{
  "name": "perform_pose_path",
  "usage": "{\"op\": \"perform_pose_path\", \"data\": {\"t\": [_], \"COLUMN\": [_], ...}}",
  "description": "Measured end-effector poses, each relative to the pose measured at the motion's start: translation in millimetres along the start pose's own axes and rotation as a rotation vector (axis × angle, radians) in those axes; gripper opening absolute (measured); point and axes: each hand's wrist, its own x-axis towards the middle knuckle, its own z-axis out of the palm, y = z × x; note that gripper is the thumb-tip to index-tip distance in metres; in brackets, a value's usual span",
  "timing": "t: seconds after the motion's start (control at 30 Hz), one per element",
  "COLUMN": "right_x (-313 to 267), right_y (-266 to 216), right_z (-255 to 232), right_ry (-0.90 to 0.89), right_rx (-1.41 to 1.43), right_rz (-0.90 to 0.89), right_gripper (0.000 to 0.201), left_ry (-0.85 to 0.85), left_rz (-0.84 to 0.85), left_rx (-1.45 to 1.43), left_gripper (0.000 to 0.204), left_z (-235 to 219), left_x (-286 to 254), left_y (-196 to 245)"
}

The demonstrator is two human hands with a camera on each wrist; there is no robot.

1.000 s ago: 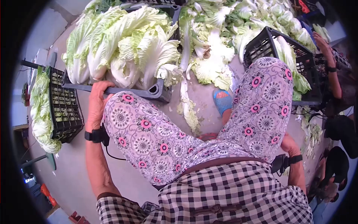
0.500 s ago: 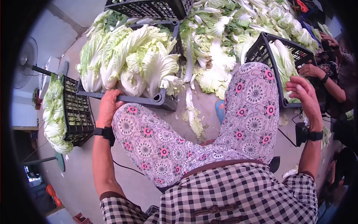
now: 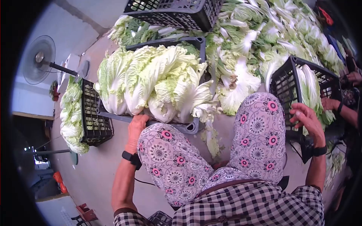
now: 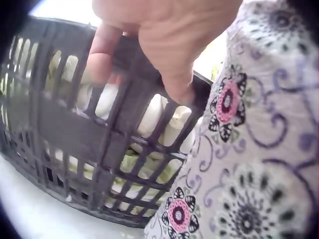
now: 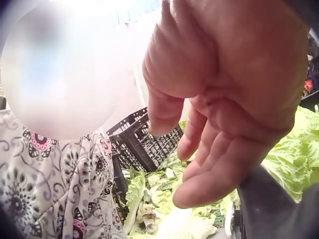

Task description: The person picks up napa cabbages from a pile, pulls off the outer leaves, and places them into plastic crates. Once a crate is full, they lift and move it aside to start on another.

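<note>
In the head view my left hand (image 3: 137,128) grips the near rim of a dark plastic crate (image 3: 167,125). Its thumb and fingers hang over the slatted wall (image 4: 114,134) in the left wrist view. Heads of napa cabbage (image 3: 151,81) fill that crate. My right hand (image 3: 308,118) hovers empty beside my right knee, fingers loosely bent, near a second crate (image 3: 288,71). A pale napa cabbage (image 3: 309,84) lies in this one. From the right wrist view, the right palm (image 5: 214,99) faces inward with nothing in it.
Another person's hand (image 3: 331,103) reaches to the right crate. A black crate (image 3: 169,13) stands at the back, and one of cabbages (image 3: 96,113) at left. Loose cabbage leaves (image 3: 241,83) cover the floor between. A fan (image 3: 39,58) is far left.
My right hand has risen from beside my right hip to near the right crate. The left hand stays on the crate rim. The head view has shifted, bringing the back crate and fan into sight.
</note>
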Motion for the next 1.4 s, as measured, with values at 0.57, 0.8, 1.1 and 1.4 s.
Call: {"op": "perform_pose_path", "data": {"t": [0.57, 0.8, 1.1, 1.4], "right_x": [64.0, 35.2, 28.9, 47.8], "right_y": [-67.1, -135.0, -163.1, -181.9], "right_z": [9.3, -4.3, 39.2, 119.6], "right_ry": [-0.188, -0.116, -0.082, 0.078], "right_rx": [0.102, 0.213, 0.16, -0.624], "right_rz": [-0.605, -0.778, -0.757, -1.205], "right_gripper": [0.048, 0.034, 0.027, 0.061], "left_ry": [0.274, 0.094, 0.117, 0.533], "left_rz": [-0.322, -0.381, -0.267, -0.105], "left_rx": [-0.118, -0.147, 0.085, -0.735], "left_gripper": [0.02, 0.053, 0.096, 0.056], "left_z": [-98.3, -80.3, -46.6, -110.7], "left_x": [-58.8, -13.9, 38.9, 25.4], "left_y": [21.6, 26.5, 13.5, 47.9]}}
